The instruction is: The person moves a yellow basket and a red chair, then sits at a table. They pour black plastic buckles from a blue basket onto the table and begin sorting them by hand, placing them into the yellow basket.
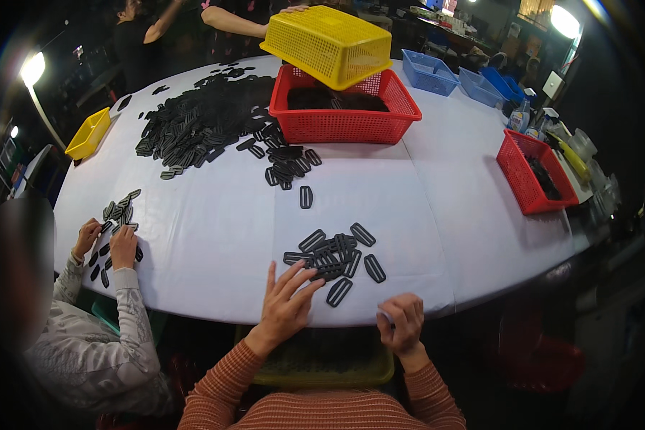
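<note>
The orange sweater (pixel 322 410) sits nearest; black buckles (pixel 327 256) lie near the front of the worktop (pixel 208 251); the left hand (pixel 285 307), spread and empty, is beside them; the right hand (pixel 403 324) curls at the worktop's edge, hold unclear; buckles seem light, stiff, slippery; pinch their long sides.

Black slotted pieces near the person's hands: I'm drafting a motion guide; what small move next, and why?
Probably pinch the leftmost piece of the small pile with the left hand: its spread fingers lie right by that piece, while the right hand is apart from the pile.
</note>
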The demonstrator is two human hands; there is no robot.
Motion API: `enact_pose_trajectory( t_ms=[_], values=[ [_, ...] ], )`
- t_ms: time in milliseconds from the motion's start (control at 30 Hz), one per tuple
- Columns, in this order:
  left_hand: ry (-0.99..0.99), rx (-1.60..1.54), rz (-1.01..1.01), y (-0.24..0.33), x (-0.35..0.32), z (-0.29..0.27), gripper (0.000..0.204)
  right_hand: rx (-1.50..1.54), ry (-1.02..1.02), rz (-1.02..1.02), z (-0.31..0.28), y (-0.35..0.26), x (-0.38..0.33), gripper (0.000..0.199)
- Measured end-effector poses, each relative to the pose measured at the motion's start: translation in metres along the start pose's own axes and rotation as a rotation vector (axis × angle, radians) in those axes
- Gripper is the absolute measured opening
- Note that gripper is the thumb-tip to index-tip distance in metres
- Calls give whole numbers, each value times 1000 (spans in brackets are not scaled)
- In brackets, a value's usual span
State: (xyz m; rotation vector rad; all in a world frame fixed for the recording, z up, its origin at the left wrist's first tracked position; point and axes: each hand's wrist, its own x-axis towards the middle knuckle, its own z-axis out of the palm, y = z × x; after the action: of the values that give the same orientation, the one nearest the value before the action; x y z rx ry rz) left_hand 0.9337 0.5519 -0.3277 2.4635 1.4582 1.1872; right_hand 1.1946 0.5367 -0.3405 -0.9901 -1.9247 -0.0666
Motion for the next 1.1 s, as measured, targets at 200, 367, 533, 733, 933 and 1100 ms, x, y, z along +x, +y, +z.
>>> enact_pose_trajectory(
  t_ms=[200, 367, 533, 733, 933, 1100],
  values=[
    [329, 138, -241, -16, -83, -67, 32, -172, -456, 165, -55, 0, -88, 27],
    [369, 59, -586, -22, -163, -73, 18, -113, -656, 841, -25, 8, -122, 34],
    [-39, -345, -1097, -40, -185, -48, 67, 365, -639, 1404, 23, 49, -153, 42],
    [-151, -446, -1053, -45, -246, -42, 77, 480, -571, 1336, 19, 31, -159, 35],
    [-134, -416, -1086, 3, -259, -59, 80, 614, -529, 1303, 1, 13, -178, 45],
    [-106, -404, -1050, 10, -253, -58, 79, 572, -575, 1244, -10, 15, -173, 39]
  ],
)
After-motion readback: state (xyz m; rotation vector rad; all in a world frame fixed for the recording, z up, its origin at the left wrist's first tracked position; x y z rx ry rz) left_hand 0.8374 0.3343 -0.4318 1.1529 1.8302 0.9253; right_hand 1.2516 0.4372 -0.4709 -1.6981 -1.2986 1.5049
